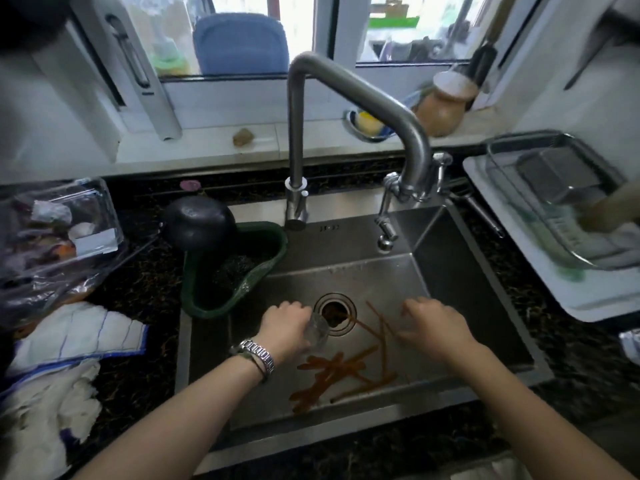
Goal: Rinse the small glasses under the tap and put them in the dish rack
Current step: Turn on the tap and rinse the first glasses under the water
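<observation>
Our left hand point(287, 325) grips a small glass point(317, 334) low over the sink point(450, 265) drain point(335, 312); our right hand point(434, 327) hovers empty, fingers relaxed.

Orange peelings point(332, 375) near drain point(335, 311); green strainer point(232, 268) left.

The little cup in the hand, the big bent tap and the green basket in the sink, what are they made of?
The little cup, held by the left hand, looks like clear glass: you can see through it. The tap seems to be brushed steel, grey with a dull shine. The green basket is probably plastic, smooth and evenly coloured.
</observation>
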